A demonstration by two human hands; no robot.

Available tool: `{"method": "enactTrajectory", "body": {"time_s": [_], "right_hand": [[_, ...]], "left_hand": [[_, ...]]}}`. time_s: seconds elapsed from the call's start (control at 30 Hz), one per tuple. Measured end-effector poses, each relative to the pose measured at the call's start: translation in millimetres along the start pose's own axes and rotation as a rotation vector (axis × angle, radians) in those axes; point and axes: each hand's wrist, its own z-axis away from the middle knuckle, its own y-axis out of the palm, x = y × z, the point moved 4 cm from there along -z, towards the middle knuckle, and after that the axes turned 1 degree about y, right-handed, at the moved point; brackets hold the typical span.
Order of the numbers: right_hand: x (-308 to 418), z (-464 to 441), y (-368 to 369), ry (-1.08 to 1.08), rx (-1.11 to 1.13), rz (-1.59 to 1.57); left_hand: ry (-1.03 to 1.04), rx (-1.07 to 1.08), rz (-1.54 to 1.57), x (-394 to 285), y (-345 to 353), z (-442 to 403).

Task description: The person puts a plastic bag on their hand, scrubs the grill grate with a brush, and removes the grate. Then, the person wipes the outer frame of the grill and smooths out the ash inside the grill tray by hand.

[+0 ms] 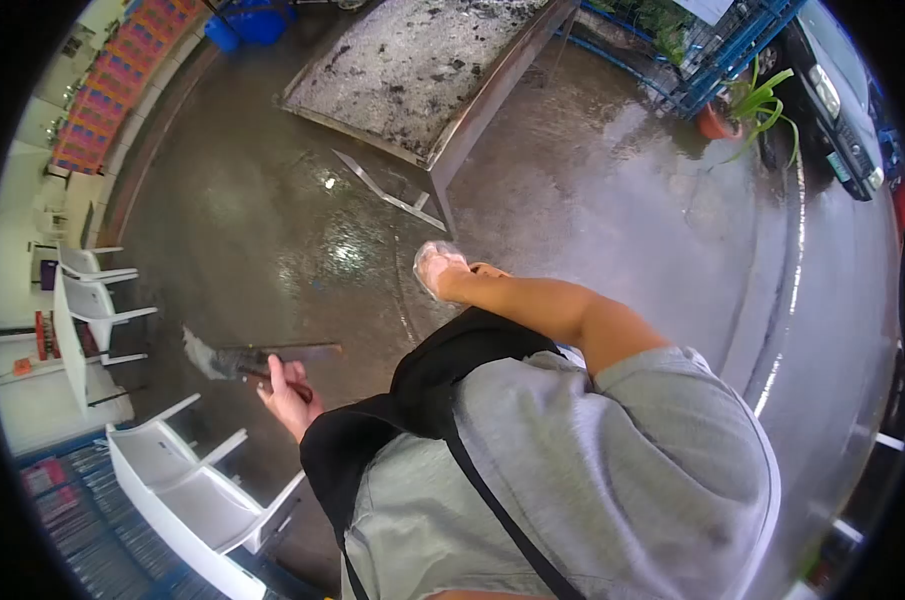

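My left hand (290, 402) is closed round the handle of a dark tool (252, 362) with a pale, ragged tip pointing left. Whether it is a brush or a blade with something on it, I cannot tell. A long thin brown strip shows just beyond it; I cannot tell whether it is part of the tool. My right hand (439, 268), in a clear plastic glove, is stretched out before my body, near the leg of a metal charcoal grill (492, 110). Its fingers are blurred under the plastic. Beside its wrist is a small brown shape, partly hidden by the forearm.
Grey ash and black charcoal bits fill the grill. The concrete floor (252, 240) is wet. White plastic chairs (197, 490) line the left. At the right are a potted plant (717, 122), a blue metal fence (712, 75) and a parked car (832, 100). Blue containers (257, 25) stand at the back.
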Motion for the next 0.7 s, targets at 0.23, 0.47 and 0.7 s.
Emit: {"method": "enactTrajectory", "body": {"time_s": [0.23, 0.47, 0.7], "right_hand": [[-27.9, -88.8, 27.6, -0.372, -0.203, 0.724], [-68.7, -202.7, 66.7, -0.155, 0.047, 0.685], [-130.2, -234.1, 114.6, 0.237, -0.040, 0.167]], "left_hand": [[-0.071, -0.183, -0.071, 46.6, -91.2, 19.0], [-0.326, -0.576, -0.144, 90.7, -146.3, 68.8], [-0.387, -0.844, -0.162, 151.3, -192.4, 129.1]]}}
